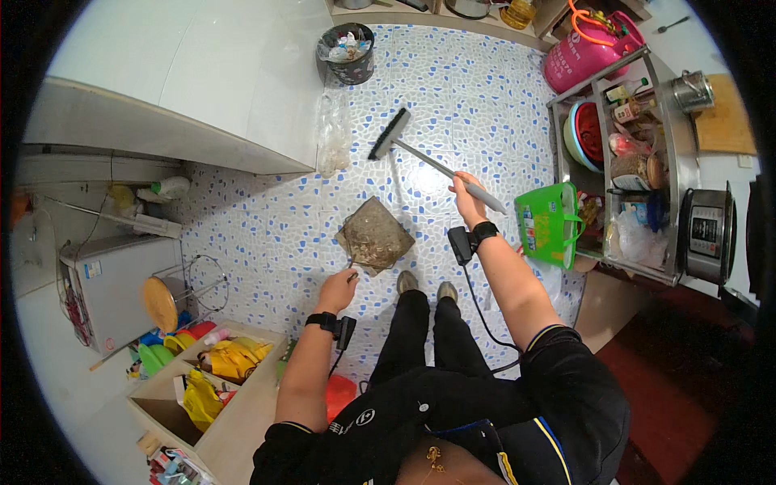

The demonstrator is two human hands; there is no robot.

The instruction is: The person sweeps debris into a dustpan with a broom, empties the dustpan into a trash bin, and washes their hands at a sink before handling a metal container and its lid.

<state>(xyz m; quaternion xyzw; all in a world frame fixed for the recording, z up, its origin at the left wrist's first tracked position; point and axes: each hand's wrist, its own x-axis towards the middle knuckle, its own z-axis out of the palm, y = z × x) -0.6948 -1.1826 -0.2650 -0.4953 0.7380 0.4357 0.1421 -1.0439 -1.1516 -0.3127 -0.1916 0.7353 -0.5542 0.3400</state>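
Observation:
My right hand (470, 197) is closed around the grey grip of a long-handled brush (424, 159). The brush head, with black bristles, points away to the upper left over the tiled floor; whether it touches the tiles I cannot tell. A flat, square, dirty brown panel (377, 235) appears in front of my feet, its surface stained and a second edge showing beneath it. At its near corner my left hand (338, 291) has its fingers closed on a thin dark part, perhaps a handle. What joins that part to the panel is unclear.
A lined trash bin (345, 70) and clear plastic bags (333, 136) lie ahead, beside a white counter (242, 91). To the right, a green shopping bag (548, 224) stands by a metal shelf rack (664, 182). A wooden box (206, 445) and round-topped stool (160, 305) are at left.

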